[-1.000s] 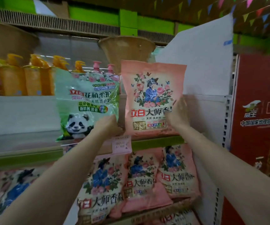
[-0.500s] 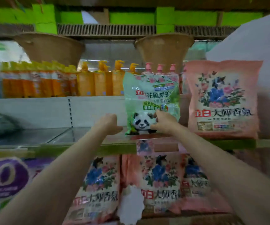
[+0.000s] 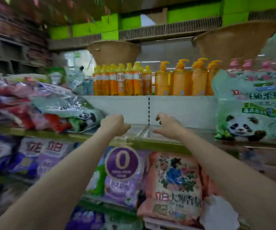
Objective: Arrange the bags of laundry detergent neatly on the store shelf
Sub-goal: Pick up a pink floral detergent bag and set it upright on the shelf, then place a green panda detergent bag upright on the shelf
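A green panda detergent bag (image 3: 252, 112) stands upright on the middle shelf (image 3: 158, 141) at the right. A messy heap of detergent bags (image 3: 39, 107) lies flat on the same shelf at the left, with a panda bag on top. Both my hands reach over the bare shelf stretch between them. My left hand (image 3: 114, 124) is loosely curled and holds nothing, close to the heap's right end. My right hand (image 3: 168, 125) has its fingers apart and is empty.
Orange pump bottles (image 3: 180, 80) and smaller orange bottles (image 3: 122, 82) line the shelf above, under two woven baskets (image 3: 114, 52). Below hang purple bags (image 3: 122, 173) and a pink floral bag (image 3: 175, 185). The white back panel (image 3: 180, 110) closes the shelf.
The view has swung left. My right hand has let go of the upright green panda bag, and both hands have moved left to the bare shelf stretch.
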`<action>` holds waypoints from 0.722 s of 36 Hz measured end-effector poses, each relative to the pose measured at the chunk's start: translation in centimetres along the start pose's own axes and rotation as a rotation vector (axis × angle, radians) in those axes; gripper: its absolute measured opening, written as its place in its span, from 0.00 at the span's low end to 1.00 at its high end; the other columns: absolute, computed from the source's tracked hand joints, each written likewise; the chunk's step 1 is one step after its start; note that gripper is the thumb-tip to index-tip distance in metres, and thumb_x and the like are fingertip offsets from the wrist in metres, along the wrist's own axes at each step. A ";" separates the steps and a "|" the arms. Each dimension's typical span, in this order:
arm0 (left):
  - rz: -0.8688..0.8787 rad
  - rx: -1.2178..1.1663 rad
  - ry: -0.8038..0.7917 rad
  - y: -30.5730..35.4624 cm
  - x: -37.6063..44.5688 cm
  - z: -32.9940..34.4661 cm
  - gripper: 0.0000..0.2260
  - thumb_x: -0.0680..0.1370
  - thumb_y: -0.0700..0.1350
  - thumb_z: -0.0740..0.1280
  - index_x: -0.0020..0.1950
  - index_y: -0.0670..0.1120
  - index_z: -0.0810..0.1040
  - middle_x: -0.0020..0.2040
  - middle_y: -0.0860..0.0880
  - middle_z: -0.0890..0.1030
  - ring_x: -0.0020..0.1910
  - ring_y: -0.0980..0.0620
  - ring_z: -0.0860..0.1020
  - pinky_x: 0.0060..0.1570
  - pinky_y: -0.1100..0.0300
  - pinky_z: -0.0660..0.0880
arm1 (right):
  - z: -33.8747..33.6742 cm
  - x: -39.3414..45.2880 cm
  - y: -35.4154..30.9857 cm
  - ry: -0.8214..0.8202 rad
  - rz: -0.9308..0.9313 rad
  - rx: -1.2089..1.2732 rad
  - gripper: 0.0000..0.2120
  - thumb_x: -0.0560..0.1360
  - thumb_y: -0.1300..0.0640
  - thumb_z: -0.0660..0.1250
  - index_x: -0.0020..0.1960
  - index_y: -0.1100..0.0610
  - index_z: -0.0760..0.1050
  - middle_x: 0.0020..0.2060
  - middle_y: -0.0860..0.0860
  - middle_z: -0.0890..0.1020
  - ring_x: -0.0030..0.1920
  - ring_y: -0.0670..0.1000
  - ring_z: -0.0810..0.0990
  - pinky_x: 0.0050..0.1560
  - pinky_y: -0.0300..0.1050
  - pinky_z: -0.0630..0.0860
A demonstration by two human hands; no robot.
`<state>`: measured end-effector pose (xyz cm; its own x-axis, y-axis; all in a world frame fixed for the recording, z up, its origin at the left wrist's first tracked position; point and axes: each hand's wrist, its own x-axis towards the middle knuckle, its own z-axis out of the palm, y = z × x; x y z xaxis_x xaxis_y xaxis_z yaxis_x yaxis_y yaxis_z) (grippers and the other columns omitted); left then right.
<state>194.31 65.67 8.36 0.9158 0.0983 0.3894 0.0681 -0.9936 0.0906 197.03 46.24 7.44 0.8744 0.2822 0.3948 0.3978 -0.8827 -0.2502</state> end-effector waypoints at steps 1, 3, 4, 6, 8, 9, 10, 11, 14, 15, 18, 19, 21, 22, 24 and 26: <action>-0.019 -0.007 0.000 -1.3 0.0 -0.1 0.20 0.77 0.57 0.61 0.55 0.40 0.76 0.57 0.39 0.77 0.57 0.40 0.76 0.53 0.51 0.74 | 0.7 0.5 -1.1 -0.010 -0.016 0.011 0.24 0.74 0.50 0.68 0.66 0.58 0.66 0.63 0.57 0.73 0.63 0.58 0.72 0.61 0.51 0.71; -0.054 0.000 -0.004 -3.9 -0.2 -0.2 0.22 0.77 0.58 0.61 0.56 0.40 0.75 0.58 0.39 0.77 0.57 0.40 0.76 0.54 0.50 0.74 | 2.0 1.5 -3.2 -0.042 -0.055 0.027 0.24 0.75 0.49 0.67 0.66 0.57 0.65 0.64 0.56 0.72 0.63 0.58 0.72 0.61 0.51 0.71; -0.070 0.012 -0.005 -5.1 -0.3 -0.2 0.22 0.77 0.58 0.61 0.57 0.40 0.74 0.58 0.39 0.77 0.58 0.40 0.75 0.54 0.51 0.74 | 2.6 2.0 -4.2 -0.058 -0.071 0.036 0.24 0.75 0.49 0.66 0.67 0.58 0.65 0.65 0.57 0.72 0.64 0.58 0.71 0.62 0.51 0.70; -0.105 0.022 -0.013 -7.3 -0.5 -0.2 0.21 0.78 0.57 0.61 0.60 0.41 0.72 0.59 0.40 0.76 0.59 0.41 0.75 0.54 0.51 0.73 | 3.5 3.1 -6.1 -0.073 -0.102 0.048 0.24 0.76 0.49 0.65 0.67 0.58 0.64 0.65 0.57 0.71 0.64 0.58 0.71 0.63 0.51 0.70; -0.150 0.013 -0.026 -9.4 -0.4 -0.2 0.22 0.78 0.57 0.61 0.60 0.41 0.72 0.59 0.40 0.76 0.58 0.40 0.75 0.54 0.51 0.73 | 4.3 4.4 -7.7 -0.070 -0.129 0.070 0.24 0.76 0.49 0.64 0.68 0.58 0.64 0.65 0.57 0.71 0.64 0.58 0.71 0.63 0.51 0.69; -0.174 0.000 -0.035 -10.4 -0.2 -0.1 0.21 0.77 0.58 0.60 0.59 0.41 0.73 0.58 0.40 0.77 0.57 0.40 0.76 0.53 0.51 0.74 | 4.7 5.1 -8.5 -0.072 -0.136 0.085 0.24 0.76 0.49 0.64 0.68 0.58 0.65 0.65 0.57 0.71 0.64 0.58 0.71 0.63 0.50 0.69; -0.202 -0.016 -0.044 -11.4 0.1 0.0 0.22 0.77 0.58 0.60 0.58 0.40 0.74 0.57 0.39 0.77 0.56 0.40 0.77 0.52 0.52 0.74 | 5.1 5.9 -9.2 -0.074 -0.142 0.094 0.24 0.76 0.49 0.64 0.68 0.58 0.65 0.65 0.57 0.71 0.64 0.58 0.71 0.62 0.49 0.69; -0.229 -0.027 -0.047 -12.4 0.4 0.1 0.23 0.77 0.59 0.60 0.57 0.40 0.74 0.57 0.39 0.78 0.55 0.40 0.77 0.51 0.52 0.74 | 5.5 6.8 -9.8 -0.076 -0.150 0.098 0.24 0.76 0.49 0.64 0.67 0.58 0.65 0.65 0.57 0.71 0.64 0.58 0.71 0.62 0.49 0.69; -0.286 -0.040 -0.035 -14.5 1.5 0.5 0.25 0.78 0.59 0.58 0.57 0.37 0.76 0.58 0.38 0.78 0.56 0.39 0.77 0.52 0.52 0.73 | 6.9 9.1 -11.3 -0.094 -0.165 0.096 0.24 0.76 0.48 0.64 0.68 0.58 0.65 0.66 0.58 0.71 0.64 0.58 0.71 0.63 0.50 0.70; -0.290 -0.040 -0.038 -15.0 2.0 0.6 0.24 0.79 0.57 0.57 0.57 0.37 0.76 0.59 0.37 0.77 0.58 0.39 0.76 0.54 0.52 0.73 | 7.3 9.9 -11.6 -0.099 -0.173 0.094 0.24 0.76 0.49 0.63 0.68 0.59 0.65 0.66 0.58 0.71 0.65 0.58 0.71 0.62 0.49 0.69; -0.318 -0.080 -0.052 -15.8 3.8 1.0 0.21 0.82 0.52 0.54 0.48 0.36 0.77 0.60 0.35 0.76 0.59 0.39 0.75 0.55 0.53 0.72 | 8.6 12.3 -12.3 -0.088 -0.190 0.088 0.24 0.77 0.50 0.64 0.68 0.60 0.65 0.65 0.59 0.72 0.64 0.58 0.71 0.61 0.48 0.68; -0.342 -0.108 -0.044 -16.1 4.5 1.1 0.22 0.82 0.52 0.55 0.49 0.35 0.77 0.60 0.35 0.77 0.59 0.39 0.75 0.55 0.54 0.72 | 8.9 13.2 -12.4 -0.087 -0.191 0.089 0.24 0.77 0.49 0.63 0.68 0.60 0.65 0.65 0.59 0.72 0.64 0.58 0.71 0.61 0.48 0.69; -0.399 -0.199 -0.029 -17.1 6.5 1.4 0.24 0.81 0.55 0.56 0.57 0.33 0.75 0.60 0.35 0.77 0.59 0.39 0.76 0.55 0.54 0.72 | 9.6 15.2 -12.7 -0.092 -0.191 0.085 0.24 0.77 0.49 0.63 0.68 0.60 0.65 0.65 0.59 0.72 0.64 0.58 0.72 0.61 0.48 0.69; -0.426 -0.243 -0.028 -17.5 7.6 1.6 0.26 0.81 0.56 0.56 0.60 0.33 0.74 0.61 0.36 0.76 0.60 0.39 0.75 0.56 0.54 0.72 | 9.8 16.3 -12.8 -0.094 -0.188 0.085 0.23 0.77 0.49 0.63 0.67 0.60 0.66 0.65 0.59 0.72 0.64 0.58 0.72 0.61 0.48 0.69; -0.473 -0.316 -0.038 -18.4 9.7 2.3 0.28 0.80 0.58 0.56 0.64 0.34 0.71 0.65 0.36 0.74 0.63 0.39 0.73 0.59 0.54 0.70 | 10.1 18.3 -12.9 -0.085 -0.182 0.081 0.23 0.77 0.49 0.63 0.67 0.60 0.66 0.65 0.59 0.72 0.64 0.58 0.71 0.60 0.48 0.69; -0.515 -0.403 -0.048 -19.1 11.2 2.9 0.30 0.79 0.59 0.58 0.68 0.34 0.69 0.68 0.36 0.70 0.66 0.39 0.71 0.62 0.55 0.69 | 10.2 19.9 -13.1 -0.080 -0.176 0.077 0.23 0.77 0.49 0.63 0.68 0.60 0.66 0.66 0.59 0.72 0.64 0.58 0.71 0.61 0.47 0.68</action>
<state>204.39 85.53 8.29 0.8230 0.5439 0.1639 0.3577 -0.7202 0.5944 212.06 67.22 9.57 0.8077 0.4607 0.3679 0.5634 -0.7869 -0.2518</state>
